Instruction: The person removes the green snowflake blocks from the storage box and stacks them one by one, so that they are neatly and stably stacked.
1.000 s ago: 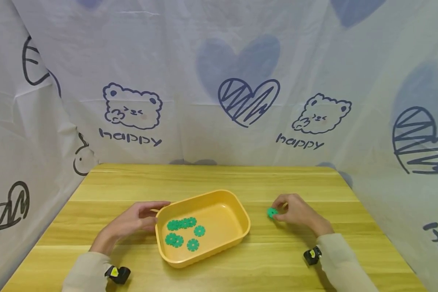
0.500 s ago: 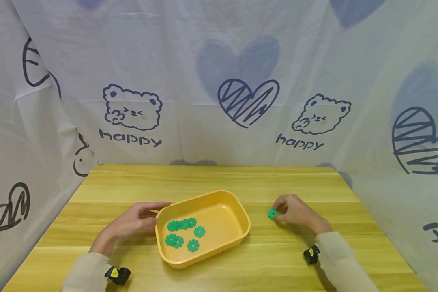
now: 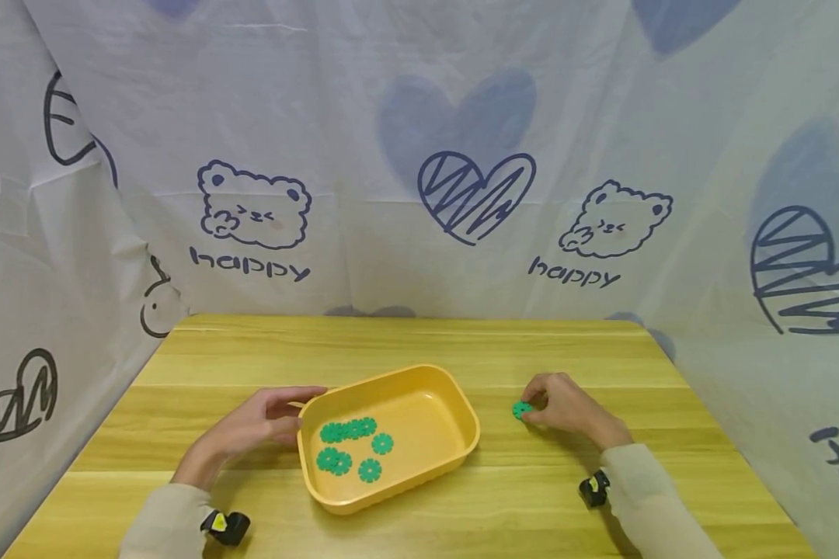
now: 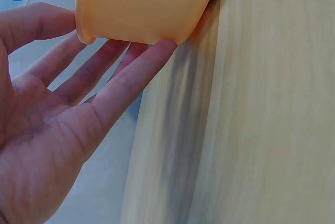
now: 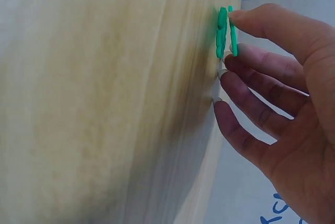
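My right hand (image 3: 565,407) is low over the table at the right, pinching a thin green notched disc (image 5: 233,33) between thumb and finger. Close against it in the right wrist view is more green disc (image 5: 221,33), near the tabletop and seen edge-on. My left hand (image 3: 259,423) is at the left end of a yellow plastic tray (image 3: 429,376), one finger along its back rim and another against its side. In the left wrist view, fairly straight fingers (image 4: 152,59) touch the tray's wall. Several loose green notched discs (image 3: 370,470) lie in the tray's left part, some overlapping.
The tray stands on a wood-grain table (image 3: 566,505). A pale cloth (image 3: 363,116) printed with hearts and bears hangs behind it and along both sides. Each wrist carries a small black camera (image 3: 227,528).
The right forearm has shifted very slightly, and the green disc in the right fingers has tilted a little. The left hand, the tray and its discs stay in place.
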`<state>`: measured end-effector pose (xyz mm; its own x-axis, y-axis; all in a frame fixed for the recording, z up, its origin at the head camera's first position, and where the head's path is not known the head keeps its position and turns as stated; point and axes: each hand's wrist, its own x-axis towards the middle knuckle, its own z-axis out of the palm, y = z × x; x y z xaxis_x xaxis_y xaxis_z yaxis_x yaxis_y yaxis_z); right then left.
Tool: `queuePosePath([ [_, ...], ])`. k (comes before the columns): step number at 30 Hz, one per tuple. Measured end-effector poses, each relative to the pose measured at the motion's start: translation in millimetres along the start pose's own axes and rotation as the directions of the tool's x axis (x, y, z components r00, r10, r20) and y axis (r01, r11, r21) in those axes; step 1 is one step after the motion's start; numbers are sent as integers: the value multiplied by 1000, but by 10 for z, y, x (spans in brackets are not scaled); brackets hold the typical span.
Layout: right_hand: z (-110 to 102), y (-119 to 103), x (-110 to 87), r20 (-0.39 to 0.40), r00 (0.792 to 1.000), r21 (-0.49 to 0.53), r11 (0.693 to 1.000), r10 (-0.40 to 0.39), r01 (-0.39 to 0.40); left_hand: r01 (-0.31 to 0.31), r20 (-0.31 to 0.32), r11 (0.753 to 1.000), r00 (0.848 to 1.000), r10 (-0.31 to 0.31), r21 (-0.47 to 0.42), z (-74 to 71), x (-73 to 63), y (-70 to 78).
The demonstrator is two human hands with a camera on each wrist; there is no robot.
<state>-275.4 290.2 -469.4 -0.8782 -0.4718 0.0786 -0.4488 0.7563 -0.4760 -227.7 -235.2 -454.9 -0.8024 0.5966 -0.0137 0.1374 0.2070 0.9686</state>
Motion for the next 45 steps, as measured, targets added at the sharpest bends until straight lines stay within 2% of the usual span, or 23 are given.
queuePosePath([
  [12,-3,-14,-21,-3,1000,-24,1000,7,-7,-8,-3,1000,1000,8,15,-2,0,-15],
  [26,-1,-4,-33,-9,1000,-35,999,-8,8,-17,3,1000,1000,17,-9,-2,10,-39],
  [38,9,38,-42,-14,1000,24,1000,14,-14,-1,-6,1000,1000,1,9,-1,1,-20],
  [45,-58,-78,13,-63,998,43,999,25,-22,1,-9,1000,1000,-1,17,0,-2,-9],
])
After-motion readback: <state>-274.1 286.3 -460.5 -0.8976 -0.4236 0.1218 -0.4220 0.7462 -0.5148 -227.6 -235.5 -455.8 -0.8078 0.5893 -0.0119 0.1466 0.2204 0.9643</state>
